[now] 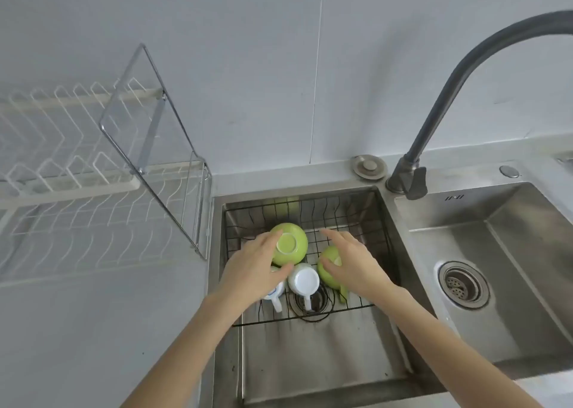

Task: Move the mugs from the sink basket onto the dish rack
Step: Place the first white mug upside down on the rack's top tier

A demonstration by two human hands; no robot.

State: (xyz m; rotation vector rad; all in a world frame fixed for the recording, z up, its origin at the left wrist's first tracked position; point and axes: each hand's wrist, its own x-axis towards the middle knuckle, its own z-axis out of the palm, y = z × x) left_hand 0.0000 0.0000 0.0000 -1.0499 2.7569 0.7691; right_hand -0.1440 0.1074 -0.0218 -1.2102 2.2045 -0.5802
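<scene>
Within the left hand (254,265), fingers wrapped a base-up green mug (290,244), apparently for lifting toward the empty dish rack (77,172) to its left. Beside it, the right hand (350,262) spread over another green mug (328,266); two white mugs (304,280) sat between them in the sink basket (356,221).

We are seeing four mugs, all upside down, in the black wire basket (341,218) sitting in the sink. One green mug (291,244) is tilting, base up, near the basket's middle. A second green mug (330,268) is lying to its right, partly hidden. Two white mugs are sitting in front: one (304,280) between the green ones, handle pointing toward us, the other (276,293) left of it, mostly hidden. The white rack (62,172) is standing left of the sink.
</scene>
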